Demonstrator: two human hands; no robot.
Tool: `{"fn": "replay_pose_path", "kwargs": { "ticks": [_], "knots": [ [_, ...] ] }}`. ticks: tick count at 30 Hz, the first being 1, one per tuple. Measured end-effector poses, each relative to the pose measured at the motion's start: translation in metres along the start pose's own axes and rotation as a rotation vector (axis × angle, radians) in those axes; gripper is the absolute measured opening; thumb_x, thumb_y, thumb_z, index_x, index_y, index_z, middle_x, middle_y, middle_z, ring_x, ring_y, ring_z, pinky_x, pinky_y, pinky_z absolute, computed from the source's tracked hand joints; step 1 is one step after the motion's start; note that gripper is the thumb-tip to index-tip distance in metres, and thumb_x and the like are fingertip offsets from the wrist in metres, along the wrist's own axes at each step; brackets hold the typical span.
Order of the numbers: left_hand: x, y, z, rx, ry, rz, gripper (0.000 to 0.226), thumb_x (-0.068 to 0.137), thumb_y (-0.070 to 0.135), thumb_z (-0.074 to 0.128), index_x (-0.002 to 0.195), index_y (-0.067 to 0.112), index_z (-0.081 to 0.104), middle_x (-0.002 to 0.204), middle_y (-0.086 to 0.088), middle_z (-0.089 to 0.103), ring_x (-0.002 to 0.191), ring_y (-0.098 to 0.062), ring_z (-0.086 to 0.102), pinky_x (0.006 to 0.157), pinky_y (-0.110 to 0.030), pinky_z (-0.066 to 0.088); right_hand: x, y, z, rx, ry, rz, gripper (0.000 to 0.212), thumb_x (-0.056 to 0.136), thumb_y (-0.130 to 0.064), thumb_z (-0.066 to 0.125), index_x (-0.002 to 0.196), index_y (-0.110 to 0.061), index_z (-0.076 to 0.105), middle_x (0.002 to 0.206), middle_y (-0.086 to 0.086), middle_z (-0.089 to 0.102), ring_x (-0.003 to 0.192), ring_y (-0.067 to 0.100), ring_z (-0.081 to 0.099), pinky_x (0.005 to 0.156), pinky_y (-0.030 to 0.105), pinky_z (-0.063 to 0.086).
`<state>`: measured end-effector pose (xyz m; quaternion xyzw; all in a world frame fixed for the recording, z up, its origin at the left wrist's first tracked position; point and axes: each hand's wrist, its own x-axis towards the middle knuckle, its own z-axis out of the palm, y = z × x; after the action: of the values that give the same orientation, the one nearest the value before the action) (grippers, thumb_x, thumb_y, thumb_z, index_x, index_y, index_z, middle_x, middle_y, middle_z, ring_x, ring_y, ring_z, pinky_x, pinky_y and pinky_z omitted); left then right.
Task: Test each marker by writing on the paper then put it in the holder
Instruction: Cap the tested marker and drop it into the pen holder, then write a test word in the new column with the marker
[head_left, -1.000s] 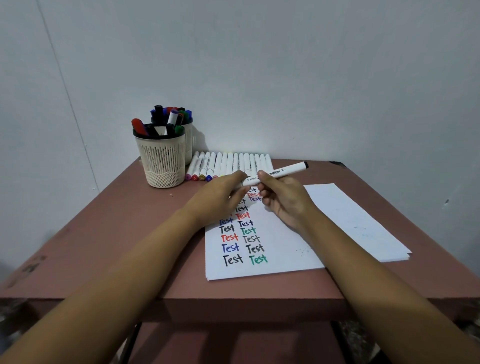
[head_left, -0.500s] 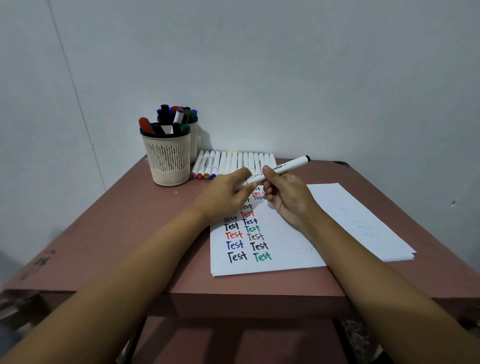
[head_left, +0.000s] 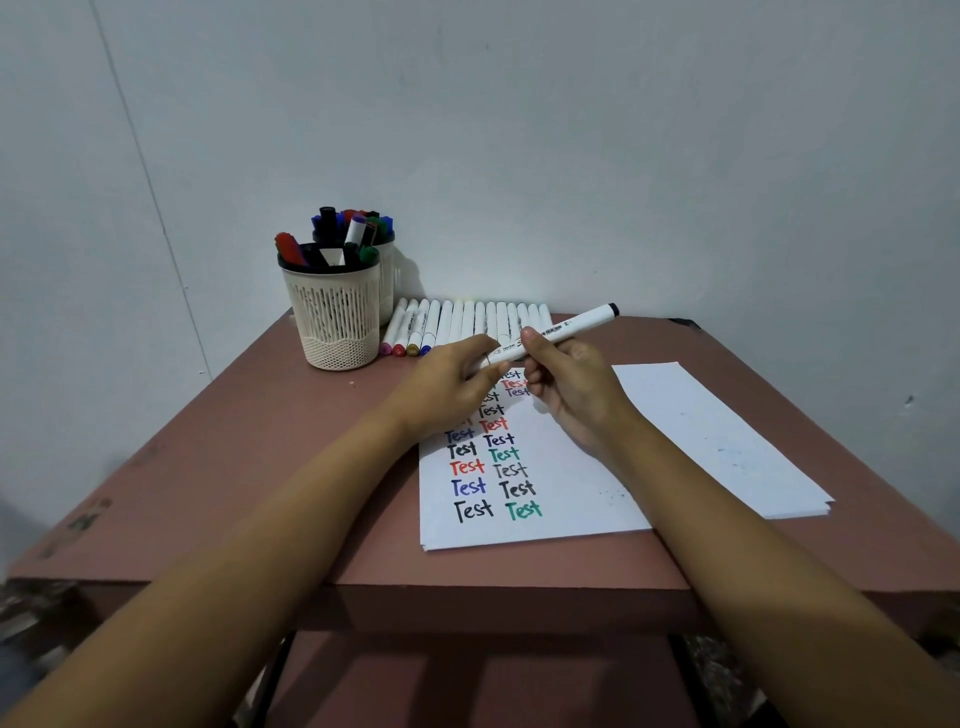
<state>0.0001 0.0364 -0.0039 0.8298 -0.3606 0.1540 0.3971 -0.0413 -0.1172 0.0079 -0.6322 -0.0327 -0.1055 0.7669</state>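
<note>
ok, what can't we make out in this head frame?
All head view.
1. White marker near end: inside the left-hand grip; cap on or off unclear.
2. Upper "Test" rows on the paper: under the same grip.
3. Rear holder: mostly behind the front holder.
4. Barrel print: too small to read.

Lower end of marker (head_left: 563, 328) hidden in left hand (head_left: 447, 387); barrel print too small to read. Same hand covers top words on paper (head_left: 571, 483). Behind front holder (head_left: 332, 312), rear holder (head_left: 388, 278) mostly hidden.
</note>
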Motion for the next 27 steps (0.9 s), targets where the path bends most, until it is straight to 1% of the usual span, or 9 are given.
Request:
{"fn": "replay_pose_path", "kwargs": {
  "ticks": [3, 6, 10, 15, 18, 21, 24, 26, 27],
  "knots": [
    [0.0, -0.003, 0.001, -0.015, -0.006, -0.015, 0.026, 0.093, 0.032, 0.054, 0.082, 0.008, 0.054, 0.058, 0.005, 0.042, 0.054, -0.01, 0.036, 0.053, -0.028, 0.03, 0.0, 0.0, -0.001, 0.006, -0.007, 0.017, 0.021, 0.094, -0.019, 0.057, 0.077, -0.008, 0.056, 0.059, 0.0, 0.049, 0.051, 0.006, 0.044, 0.051, 0.015, 0.04],
    [0.0, -0.001, 0.001, -0.014, 0.011, -0.013, 0.027, 0.092, 0.036, 0.054, 0.084, 0.01, 0.057, 0.06, 0.007, 0.045, 0.056, -0.011, 0.04, 0.054, -0.029, 0.032, -0.001, -0.001, -0.001, 0.015, -0.019, 0.026, 0.021, 0.095, -0.019, 0.057, 0.077, -0.008, 0.056, 0.059, 0.0, 0.048, 0.052, 0.007, 0.043, 0.052, 0.015, 0.04],
    [-0.002, 0.002, -0.002, 0.009, 0.075, -0.052, 0.032, 0.09, 0.038, 0.058, 0.111, 0.015, 0.065, 0.081, 0.004, 0.065, 0.072, -0.014, 0.056, 0.064, -0.028, 0.042, -0.001, -0.004, -0.002, 0.087, -0.037, 0.021, 0.017, 0.095, -0.017, 0.055, 0.082, -0.007, 0.057, 0.057, -0.002, 0.049, 0.053, 0.006, 0.043, 0.051, 0.015, 0.04],
    [-0.002, 0.003, -0.002, 0.064, 0.07, -0.092, 0.036, 0.085, 0.041, 0.063, 0.109, 0.014, 0.061, 0.084, 0.003, 0.061, 0.076, -0.014, 0.054, 0.064, -0.026, 0.036, -0.003, -0.006, 0.001, 0.087, 0.032, 0.009, 0.019, 0.096, -0.021, 0.055, 0.08, -0.011, 0.058, 0.056, -0.002, 0.049, 0.051, 0.007, 0.044, 0.048, 0.016, 0.038],
    [-0.001, 0.002, -0.006, 0.016, 0.1, -0.176, 0.043, 0.085, 0.041, 0.063, 0.12, 0.018, 0.054, 0.099, 0.002, 0.059, 0.091, -0.011, 0.053, 0.061, -0.018, 0.035, -0.001, -0.011, 0.0, 0.234, 0.165, 0.035, 0.015, 0.098, -0.024, 0.051, 0.089, -0.012, 0.056, 0.065, 0.004, 0.057, 0.051, 0.011, 0.055, 0.047, 0.02, 0.046],
    [0.001, -0.002, -0.011, -0.095, 0.155, -0.27, 0.029, 0.094, 0.03, 0.052, 0.118, 0.014, 0.054, 0.11, 0.002, 0.056, 0.097, -0.008, 0.051, 0.069, -0.018, 0.033, 0.001, -0.013, -0.005, 0.322, 0.237, 0.069, 0.009, 0.098, -0.017, 0.047, 0.09, -0.013, 0.05, 0.075, 0.012, 0.063, 0.06, 0.021, 0.067, 0.063, 0.03, 0.058],
    [0.004, -0.015, -0.013, -0.216, 0.199, -0.379, 0.019, 0.094, 0.021, 0.043, 0.108, 0.018, 0.056, 0.115, -0.011, 0.06, 0.103, -0.022, 0.056, 0.088, -0.032, 0.045, 0.003, -0.009, -0.007, 0.229, 0.224, 0.069, 0.015, 0.094, -0.005, 0.05, 0.083, -0.014, 0.048, 0.075, 0.012, 0.061, 0.066, 0.021, 0.064, 0.065, 0.028, 0.057],
    [0.006, -0.021, -0.014, -0.261, 0.252, -0.455, 0.019, 0.091, 0.02, 0.042, 0.103, 0.02, 0.055, 0.129, -0.022, 0.053, 0.105, -0.024, 0.059, 0.085, -0.037, 0.049, 0.005, -0.004, -0.009, 0.078, 0.202, 0.052, 0.022, 0.09, 0.004, 0.052, 0.075, -0.012, 0.05, 0.071, 0.01, 0.057, 0.064, 0.016, 0.058, 0.062, 0.023, 0.053],
    [0.007, -0.025, -0.014, -0.29, 0.281, -0.485, 0.02, 0.092, 0.017, 0.041, 0.105, 0.016, 0.056, 0.132, -0.024, 0.05, 0.094, -0.019, 0.063, 0.075, -0.03, 0.052, 0.007, -0.001, -0.01, -0.001, 0.197, 0.046, 0.024, 0.088, 0.006, 0.053, 0.072, -0.012, 0.051, 0.069, 0.008, 0.055, 0.062, 0.013, 0.055, 0.062, 0.023, 0.05]
  ]
}}
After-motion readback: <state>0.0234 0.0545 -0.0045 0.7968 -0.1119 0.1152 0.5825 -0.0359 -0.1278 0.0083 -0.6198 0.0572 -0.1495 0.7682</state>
